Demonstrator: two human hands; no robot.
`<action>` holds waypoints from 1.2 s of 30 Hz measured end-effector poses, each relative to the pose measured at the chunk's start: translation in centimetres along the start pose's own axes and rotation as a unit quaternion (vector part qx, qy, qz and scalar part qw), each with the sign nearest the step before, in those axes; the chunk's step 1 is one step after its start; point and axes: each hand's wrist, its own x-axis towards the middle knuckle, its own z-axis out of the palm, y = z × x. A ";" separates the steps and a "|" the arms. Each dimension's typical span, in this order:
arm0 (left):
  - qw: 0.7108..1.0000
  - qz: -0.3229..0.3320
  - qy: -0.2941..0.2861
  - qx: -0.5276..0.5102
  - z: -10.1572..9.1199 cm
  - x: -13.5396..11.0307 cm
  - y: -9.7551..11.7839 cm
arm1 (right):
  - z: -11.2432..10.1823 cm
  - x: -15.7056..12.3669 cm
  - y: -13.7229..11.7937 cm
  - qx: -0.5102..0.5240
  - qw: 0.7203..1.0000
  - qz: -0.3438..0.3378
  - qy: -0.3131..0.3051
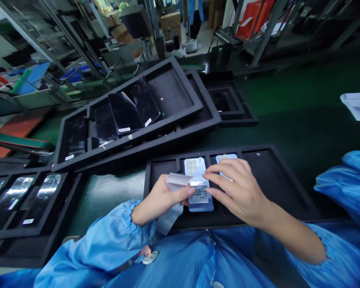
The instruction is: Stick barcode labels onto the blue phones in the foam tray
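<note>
Between the thumb and fingers of my left hand [165,196] is a strip of white label backing paper [180,179], its tail hanging below the wrist. A printed white label [198,195] with small text and codes shows at the left thumb tip, over a light-blue phone-shaped panel [202,207]. My right hand [238,190] hovers at the label's right edge, thumb and forefinger apart; whether they touch the label I cannot tell. Partly behind that hand lies a second light-blue panel [226,157]. Both panels lie in a black compartment tray [276,176] before me.
Stacked black trays [180,114] tilt behind, holding dark phone-like screens [124,112] with small white labels. More trays [45,228] with screens stand at left. A green work surface [294,96] runs behind. At right are a blue sleeve [345,184] and a white item [357,105].
</note>
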 end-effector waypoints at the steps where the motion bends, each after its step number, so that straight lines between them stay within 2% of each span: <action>1: 1.000 0.002 -0.002 0.010 0.0 0.0 0.1 | -0.1 0.2 0.0 0.023 0.999 0.010 -0.022; 4: 0.999 -0.002 -0.008 0.046 0.2 -0.1 0.5 | 0.1 0.6 0.0 0.078 0.994 0.033 -0.068; 8: 0.998 -0.013 -0.021 0.063 0.2 -0.3 1.0 | 0.2 0.6 -0.5 0.100 0.992 0.027 -0.073; 11: 0.998 -0.031 -0.014 0.057 -0.5 -0.3 1.6 | -0.8 1.0 -0.6 0.053 0.998 0.008 -0.032; 14: 0.998 -0.033 -0.004 0.053 -1.4 -0.1 2.8 | -3.0 2.1 -0.4 0.016 0.998 0.006 0.054; 16: 0.998 -0.030 -0.024 0.057 -1.5 0.0 3.8 | -4.3 3.3 -0.3 0.021 0.995 0.009 0.098; 17: 0.997 -0.025 -0.048 0.062 -1.3 0.0 4.4 | -4.7 4.0 -0.4 0.035 0.994 0.010 0.101; 19: 0.992 -0.012 -0.099 0.075 -0.6 0.0 5.6 | -5.0 5.6 -0.9 0.086 0.995 0.010 0.057; 22: 0.981 -0.009 -0.174 0.086 0.4 -0.3 7.4 | -4.9 8.3 -1.7 0.181 0.982 -0.003 -0.050; 24: 0.972 -0.019 -0.221 0.077 0.4 -0.4 8.5 | -5.7 10.0 -1.8 0.207 0.977 -0.024 -0.056; 27: 0.962 -0.016 -0.261 0.078 -1.2 -0.5 9.7 | -9.1 12.5 -0.4 0.212 0.976 -0.016 0.038; 30: 0.961 -0.013 -0.252 0.114 -4.0 -0.6 10.8 | -13.8 14.6 2.2 0.221 0.961 0.090 0.143; 33: 0.963 -0.007 -0.191 0.189 -6.5 -1.2 12.5 | -17.3 15.9 4.0 0.230 0.931 0.173 0.223; 36: 0.953 0.027 -0.117 0.279 -7.9 -2.3 16.0 | -18.4 16.2 4.4 0.237 0.915 0.209 0.251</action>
